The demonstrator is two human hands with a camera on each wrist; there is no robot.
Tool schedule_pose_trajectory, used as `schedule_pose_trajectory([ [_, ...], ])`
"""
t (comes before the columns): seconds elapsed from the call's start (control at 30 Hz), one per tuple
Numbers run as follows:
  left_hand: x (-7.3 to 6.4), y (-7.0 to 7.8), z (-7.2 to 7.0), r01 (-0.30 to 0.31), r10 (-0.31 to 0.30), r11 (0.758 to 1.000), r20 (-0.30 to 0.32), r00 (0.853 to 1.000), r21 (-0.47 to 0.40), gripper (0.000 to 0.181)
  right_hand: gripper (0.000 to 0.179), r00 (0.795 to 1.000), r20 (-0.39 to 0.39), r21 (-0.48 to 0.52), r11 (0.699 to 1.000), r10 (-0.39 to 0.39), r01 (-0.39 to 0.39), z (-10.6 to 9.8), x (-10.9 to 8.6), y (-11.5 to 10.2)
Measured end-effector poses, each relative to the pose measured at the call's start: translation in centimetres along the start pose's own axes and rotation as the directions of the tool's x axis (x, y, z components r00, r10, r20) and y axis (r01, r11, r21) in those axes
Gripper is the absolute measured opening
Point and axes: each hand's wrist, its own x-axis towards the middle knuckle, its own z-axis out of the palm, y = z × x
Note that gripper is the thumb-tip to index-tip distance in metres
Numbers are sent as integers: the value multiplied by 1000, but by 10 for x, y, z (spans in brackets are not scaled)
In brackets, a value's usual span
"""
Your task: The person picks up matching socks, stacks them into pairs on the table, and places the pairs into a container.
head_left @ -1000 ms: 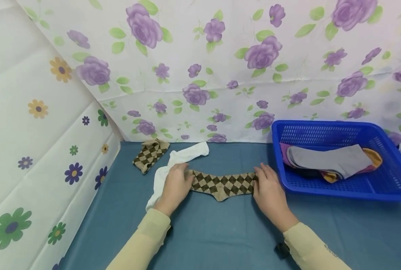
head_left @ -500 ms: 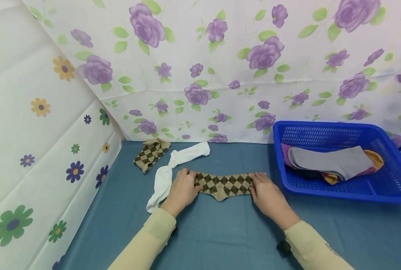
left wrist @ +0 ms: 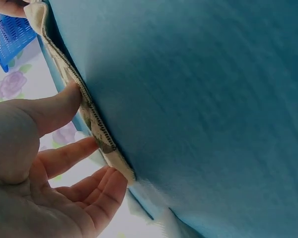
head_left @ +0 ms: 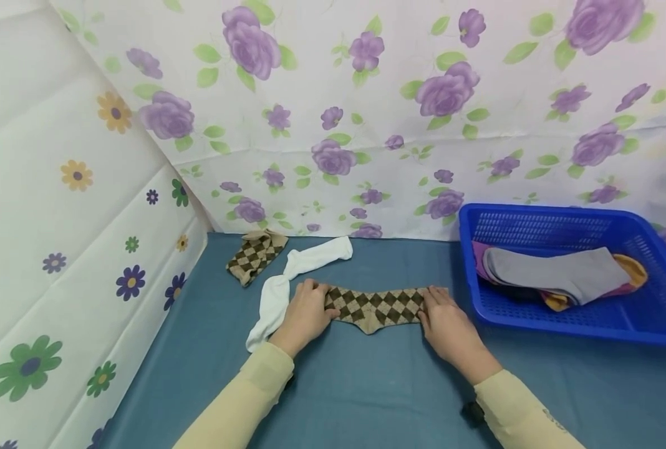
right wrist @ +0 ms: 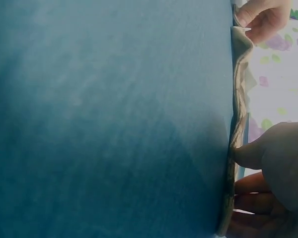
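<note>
A tan and brown argyle sock (head_left: 369, 308) lies stretched sideways on the blue table cover, its heel pointing toward me. My left hand (head_left: 306, 315) rests on its left end. In the left wrist view, thumb (left wrist: 69, 101) and fingertips touch the sock (left wrist: 97, 124) near its edge, spread apart. My right hand (head_left: 449, 327) presses its fingers on the right end, and a bit of that end shows past them. From the right wrist, the thumb and fingers sit along the sock (right wrist: 240, 106), which lies low on the cover.
Left of my left hand lies a white sock (head_left: 274, 305), with another white piece (head_left: 318, 257) behind it. A matching argyle sock (head_left: 256, 255) is at the back left. The blue basket (head_left: 580, 333) on the right holds grey, purple and yellow socks. Floral sheets (head_left: 389, 181) stand behind.
Both hands have shifted slightly inward along the argyle sock, uncovering its right end. Over the last half second they stay nearly still, while the head view drifts a little.
</note>
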Motion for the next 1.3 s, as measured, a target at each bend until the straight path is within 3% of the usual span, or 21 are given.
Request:
schedule_pose_trajectory([
  [0.17, 1, 0, 1, 18, -19, 1000, 22, 1000, 12, 55, 50, 1000, -6, 9, 1000, -11, 11, 2, 0, 0],
  [0.43, 3, 4, -5, -36, 36, 999, 14, 999, 33, 50, 36, 997, -70, 26, 999, -20, 22, -5, 4, -6],
  [0.57, 2, 6, -12, -91, 92, 996, -61, 994, 20, 40, 33, 993, -116, 32, 999, -26, 30, -11, 2, -14],
  [0.77, 9, 5, -30, -145, 139, 989, -224, 965, -13, 34, 26, 975, -217, 60, 996, -46, 60, -19, 2, -20],
  [1.07, 17, -13, -54, -59, 53, 998, -236, 970, -20, 43, 20, 945, -312, 55, 991, -96, 119, -27, 1, -30],
  [1.2, 30, -33, -71, 16, -21, 1000, -239, 971, -22, 49, 19, 941, -321, 49, 991, -106, 128, -30, 0, -33],
  [1.3, 43, -55, -82, 98, -98, 995, -177, 979, -5, 58, 17, 937, -331, 55, 989, -111, 137, -32, -2, -35],
])
